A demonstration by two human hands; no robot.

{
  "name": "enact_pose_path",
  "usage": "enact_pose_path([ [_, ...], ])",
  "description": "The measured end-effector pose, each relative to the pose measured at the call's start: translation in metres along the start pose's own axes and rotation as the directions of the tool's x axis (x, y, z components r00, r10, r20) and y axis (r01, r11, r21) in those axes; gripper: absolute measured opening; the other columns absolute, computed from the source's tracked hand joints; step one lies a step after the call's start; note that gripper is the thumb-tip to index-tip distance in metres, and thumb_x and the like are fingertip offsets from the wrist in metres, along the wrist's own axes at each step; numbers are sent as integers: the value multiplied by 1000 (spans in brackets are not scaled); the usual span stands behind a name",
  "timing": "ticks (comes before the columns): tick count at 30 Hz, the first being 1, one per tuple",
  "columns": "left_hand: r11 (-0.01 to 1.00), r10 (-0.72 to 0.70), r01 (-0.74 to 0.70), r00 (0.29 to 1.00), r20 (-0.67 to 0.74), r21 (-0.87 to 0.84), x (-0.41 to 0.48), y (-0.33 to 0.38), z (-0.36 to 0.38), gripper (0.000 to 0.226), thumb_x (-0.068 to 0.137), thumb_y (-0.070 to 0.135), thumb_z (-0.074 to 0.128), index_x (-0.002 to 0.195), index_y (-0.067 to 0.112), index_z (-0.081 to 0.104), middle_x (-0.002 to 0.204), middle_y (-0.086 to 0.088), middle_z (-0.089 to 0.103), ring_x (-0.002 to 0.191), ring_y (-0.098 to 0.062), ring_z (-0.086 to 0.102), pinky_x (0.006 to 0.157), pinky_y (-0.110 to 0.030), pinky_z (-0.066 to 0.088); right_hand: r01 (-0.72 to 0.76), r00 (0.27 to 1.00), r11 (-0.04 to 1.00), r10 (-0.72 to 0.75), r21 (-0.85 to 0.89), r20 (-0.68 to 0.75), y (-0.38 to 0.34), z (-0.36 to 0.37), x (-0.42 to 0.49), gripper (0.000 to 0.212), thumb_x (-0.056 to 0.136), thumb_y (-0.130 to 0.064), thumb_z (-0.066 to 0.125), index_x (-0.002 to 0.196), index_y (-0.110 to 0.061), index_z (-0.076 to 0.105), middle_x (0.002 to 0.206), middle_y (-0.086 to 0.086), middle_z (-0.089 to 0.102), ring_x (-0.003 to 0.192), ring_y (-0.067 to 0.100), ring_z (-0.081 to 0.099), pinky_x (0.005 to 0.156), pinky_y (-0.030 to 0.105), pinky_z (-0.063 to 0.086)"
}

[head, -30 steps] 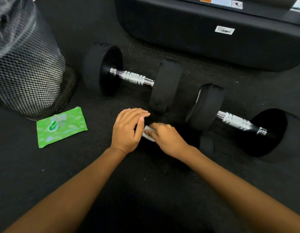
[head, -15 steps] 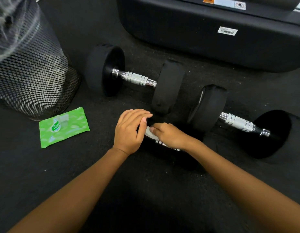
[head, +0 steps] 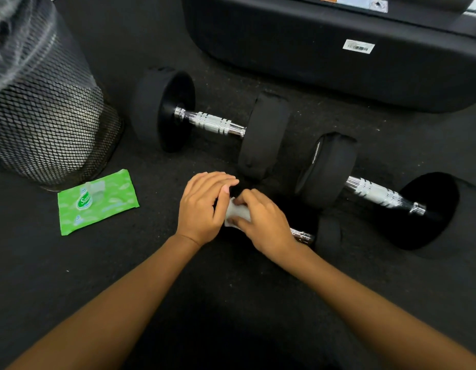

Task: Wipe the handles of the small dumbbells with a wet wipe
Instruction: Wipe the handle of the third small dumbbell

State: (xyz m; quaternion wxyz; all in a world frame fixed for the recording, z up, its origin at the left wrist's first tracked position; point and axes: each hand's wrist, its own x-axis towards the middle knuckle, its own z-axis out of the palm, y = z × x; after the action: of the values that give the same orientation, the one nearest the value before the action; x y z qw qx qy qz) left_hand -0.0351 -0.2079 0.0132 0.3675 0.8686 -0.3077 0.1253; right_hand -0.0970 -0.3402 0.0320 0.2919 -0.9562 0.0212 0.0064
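Note:
A small dumbbell lies on the dark floor under my hands; only its chrome handle end (head: 301,235) and black right head (head: 329,233) show. My right hand (head: 263,222) is closed around the handle with a white wet wipe (head: 235,213) pressed on it. Over the dumbbell's left end, which is hidden, my left hand (head: 202,206) lies cupped with its fingers together. Two larger dumbbells lie behind: one with a chrome handle (head: 210,123) at centre, one with its handle (head: 375,194) to the right.
A green pack of wet wipes (head: 97,201) lies on the floor to the left. Behind it stands a black mesh bin (head: 42,108) lined with a plastic bag. The black base of a large machine (head: 338,49) runs across the back.
My right hand has rubbed the wipe along the small dumbbell's handle and shifted slightly left, so more white wipe and the chrome end show. My left hand has stayed in place.

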Motion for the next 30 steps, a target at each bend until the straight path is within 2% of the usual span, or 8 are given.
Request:
enact_pose_path([
  [2, 1000, -5, 5, 1000, 6, 0, 0, 0, 0, 35, 95, 21, 35, 106, 13, 68, 108, 0, 68, 111, -10, 55, 104, -32, 34, 140, 986, 982, -150, -128, -71, 3, 2, -8, 33, 71, -14, 76, 99, -10, 58, 98, 6, 58, 87, 21, 57, 77, 31, 46],
  [5, 1000, -7, 7, 1000, 9, 0, 0, 0, 1, 35, 95, 21, 36, 107, 13, 68, 108, 1, 68, 111, -10, 55, 104, -32, 34, 203, 967, 927, -240, -316, -83, 8, 8, -16, 36, 63, -10, 78, 92, -12, 57, 92, 5, 58, 79, 19, 55, 71, 28, 47],
  [10, 1000, -5, 5, 1000, 0, 0, 0, 0, 0, 34, 95, 20, 36, 107, 14, 68, 108, 1, 68, 111, -11, 56, 103, -34, 35, 270, 933, 884, -338, -383, -122, 3, 16, -8, 16, 76, -10, 66, 87, -11, 54, 83, 5, 55, 72, 19, 51, 69, 29, 44],
  [15, 1000, -5, 5, 1000, 4, -2, 0, 1, 0, 35, 95, 20, 36, 106, 13, 68, 108, 1, 68, 111, -11, 56, 103, -34, 35, 137, 986, 968, -154, -211, -68, 3, 10, -6, 27, 77, -21, 71, 98, -10, 58, 93, 5, 57, 81, 19, 53, 73, 28, 44],
  [18, 1000, -3, 3, 1000, -8, -1, 0, 0, 0, 35, 95, 20, 36, 105, 12, 68, 107, 0, 68, 110, -10, 55, 103, -33, 34, -37, 995, 999, 40, -29, 90, 9, -4, -1, 29, 93, -34, 52, 113, -13, 57, 107, 4, 59, 98, 19, 54, 82, 29, 41],
  [21, 1000, 1, -1, 1000, -10, 3, 0, 0, 1, 35, 95, 20, 36, 105, 12, 68, 107, 0, 68, 109, -10, 55, 103, -33, 34, -235, 943, 962, 190, 141, 274, 8, -13, 11, 31, 97, -38, 42, 110, -16, 61, 102, 6, 63, 94, 22, 59, 78, 35, 45],
  [26, 1000, -1, 1, 1000, -8, 2, 1, 1, 0, 35, 95, 21, 36, 105, 12, 68, 107, 0, 68, 109, -10, 55, 103, -32, 34, 0, 996, 1000, 2, -27, 84, -1, -4, 1, 24, 92, -26, 55, 110, -10, 58, 107, 7, 59, 96, 22, 58, 82, 33, 45],
  [30, 1000, 0, 0, 1000, -9, -6, 1, 0, 0, 34, 94, 20, 37, 106, 12, 68, 107, 0, 68, 110, -10, 55, 104, -32, 34, 205, 977, 952, -214, -229, -17, 9, -5, -19, 37, 66, -9, 79, 98, -8, 61, 98, 8, 61, 85, 23, 61, 77, 31, 50],
])
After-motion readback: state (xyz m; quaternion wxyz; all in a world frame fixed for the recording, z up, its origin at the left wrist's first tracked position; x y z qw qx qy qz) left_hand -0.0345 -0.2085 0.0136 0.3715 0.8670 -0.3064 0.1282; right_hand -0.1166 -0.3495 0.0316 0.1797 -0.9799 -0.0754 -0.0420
